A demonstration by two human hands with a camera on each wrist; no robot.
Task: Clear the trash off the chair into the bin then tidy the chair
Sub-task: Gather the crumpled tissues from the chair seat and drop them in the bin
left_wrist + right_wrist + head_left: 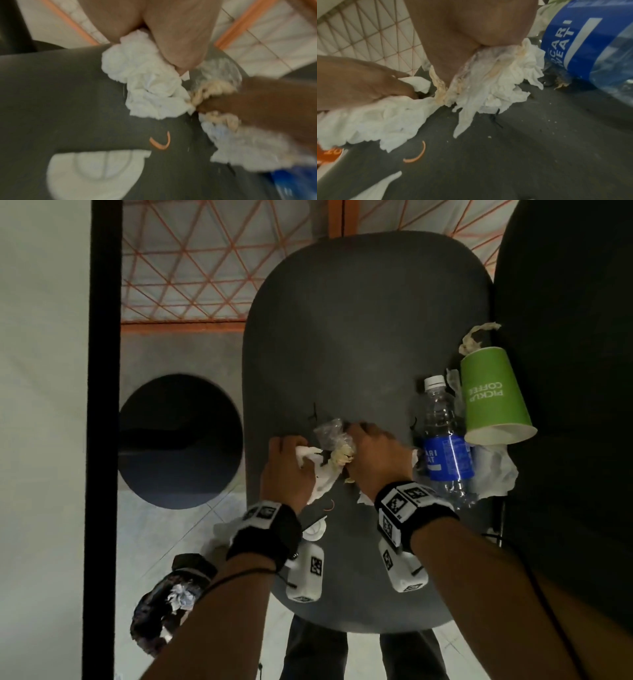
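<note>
Here I am bending over the dark grey chair (342, 337), and both my hands are working at the litter near the middle of its seat. My left hand (286, 465) is curling its fingers round a crumpled white tissue (145, 83), which is bunching out below my palm onto the seat. My right hand (375, 457) is grasping a stained tissue (496, 83) together with a clear plastic wrapper (330, 433), the two wads touching each other between my hands. An orange rubber band (160, 142) is lying loose on the seat just below them, and a white lid (96, 170) is sitting near the seat's front edge, partly under my left wrist.

To my right, a blue-labelled plastic bottle (445, 440) is lying on the seat beside my right hand, with a green paper cup (493, 395) tipped on its side just beyond it against the dark backrest. More crumpled tissue (493, 470) is resting under the cup's mouth, and a twisted brownish scrap (474, 337) is sitting above the cup. The round dark bin (180, 440) is standing on the floor to the left of the chair. A dark bottle stuffed with paper (168, 604) is lying on the floor below my left forearm.
</note>
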